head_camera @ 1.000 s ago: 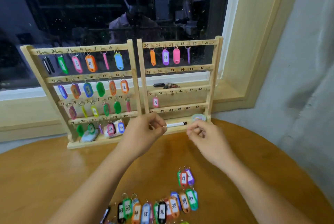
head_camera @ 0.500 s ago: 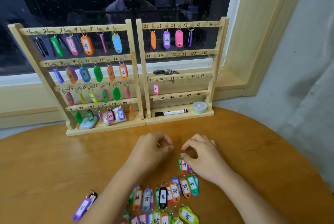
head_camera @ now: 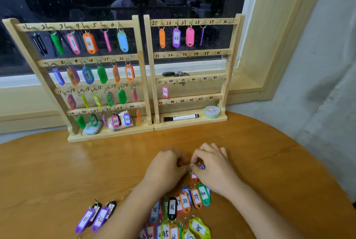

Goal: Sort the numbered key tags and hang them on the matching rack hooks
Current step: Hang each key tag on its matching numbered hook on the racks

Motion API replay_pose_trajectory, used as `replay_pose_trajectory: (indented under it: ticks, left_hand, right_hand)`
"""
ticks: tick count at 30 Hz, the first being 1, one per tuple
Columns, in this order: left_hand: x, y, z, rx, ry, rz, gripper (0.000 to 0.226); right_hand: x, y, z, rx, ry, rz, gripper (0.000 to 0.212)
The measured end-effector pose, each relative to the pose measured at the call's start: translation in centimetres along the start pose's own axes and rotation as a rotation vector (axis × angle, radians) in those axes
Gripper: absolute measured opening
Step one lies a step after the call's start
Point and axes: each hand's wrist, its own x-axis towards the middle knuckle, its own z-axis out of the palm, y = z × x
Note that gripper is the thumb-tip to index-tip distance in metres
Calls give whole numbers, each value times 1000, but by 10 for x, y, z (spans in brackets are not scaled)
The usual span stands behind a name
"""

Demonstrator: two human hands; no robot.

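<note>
Tag (head_camera: pixel 193 176) lies at 6 o'clock from rack (head_camera: pixel 152 77), beneath right hand (head_camera: pixel 213 169), which pinches its ring (head_camera: pixel 192 162); left hand (head_camera: pixel 165 169) curled alongside, hold indeterminable. Recommend freeing ring from neighbouring tags (head_camera: pixel 196 196), confirming number before hanging.

A round wooden table (head_camera: pixel 57 171) carries two wooden key racks (head_camera: pixel 107 135) at its back edge, numbered key tags (head_camera: pixel 185 201) scattered nearer.

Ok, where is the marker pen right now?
Head view: the black-capped white marker pen lies flat on the base ledge of the right-hand wooden rack, under the 43-48 hook row, just left of the small round green tub.
</note>
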Motion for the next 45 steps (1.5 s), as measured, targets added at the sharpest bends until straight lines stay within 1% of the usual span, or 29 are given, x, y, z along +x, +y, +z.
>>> replay_pose_trajectory:
  ticks: [4, 6, 8, 10, 14, 16, 19, 24, 29, 34, 40, 42, 45]
  left_hand:
    - [0, 1, 1, 2, 8, 11, 8]
    - [0, 0, 0, -25, 18, 6, 8]
    - [1, -1, -3, -95, 53, -10, 6]
    - [2, -3, -7, -178, 88, -23, 11]
    - [0, -2, -18, -362, 29, -37, 16]
    - [-1, 0, -23, -443, 39, -50, 16]
    - [-3, 3, -27, -495, 90, -68, 13]
    - [-6, 10, -28, -548, 127, -43, 15]
    - [-1, 16, -38, -646, 162, -15, 8]
    - [19, 32, -64, -674, 189, 26, 6]
    - [56, 65, -121, -672, 231, 62, 2]
    - [71, 76, -138, -630, 248, 75, 9]
    - [92, 90, -162, -585, 263, 113, 11]
  right_hand:
    - [0, -2, 1, 7, 11, -12, 9]
    - [1, -1, 2, 49, 31, -13, 10]
    - [2, 0, 2, 128, 72, -16, 12]
    - [3, 1, 2, 236, 105, -14, 14]
    - [3, 1, -2, 443, 114, -4, 11]
    - [3, 0, -6, 502, 120, -3, 9]
    - [1, -4, -13, 585, 125, 3, 9]
    - [0, -9, -20, 703, 132, 43, 9]
    - [7, -12, -37, 772, 183, 33, 4]
    - [34, -11, -68, 806, 255, -4, 6]
    - [82, -14, -137, 664, 288, -87, 11]
    - [100, -14, -162, 621, 359, -101, 13]
    - [133, -10, -194, 556, 475, -93, 15]
